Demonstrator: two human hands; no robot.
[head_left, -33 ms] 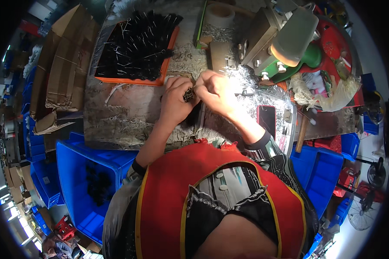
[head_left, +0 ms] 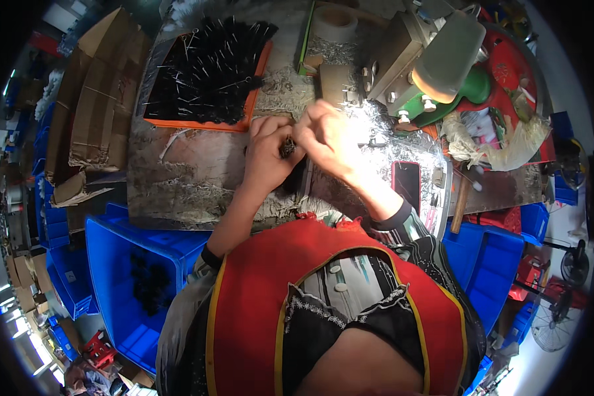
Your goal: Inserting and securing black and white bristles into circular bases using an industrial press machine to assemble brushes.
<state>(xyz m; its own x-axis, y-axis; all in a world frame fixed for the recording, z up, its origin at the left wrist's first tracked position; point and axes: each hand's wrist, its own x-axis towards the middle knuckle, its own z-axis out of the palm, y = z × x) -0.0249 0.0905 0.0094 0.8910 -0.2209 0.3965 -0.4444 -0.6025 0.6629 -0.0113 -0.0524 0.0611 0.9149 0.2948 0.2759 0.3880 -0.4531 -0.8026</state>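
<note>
"In the head view, what's gripped?"
"The left hand (head_left: 268, 150) is curled around a small dark bundle (head_left: 287, 147), just above the frame's centre."
"And the right hand (head_left: 327, 138)?"
"Bent close beside it; whether it pinches anything, I can't tell. Both angle inward, backs up."

Hard white glare burns out part of the bench (head_left: 204, 181) beside the machine (head_left: 402, 56) and brightens the right forearm (head_left: 373, 191), while the inside of the blue bin (head_left: 122, 284) at left lies in shadow. Fisheye distortion bows the room toward a black rim, where detail turns soft.
</note>
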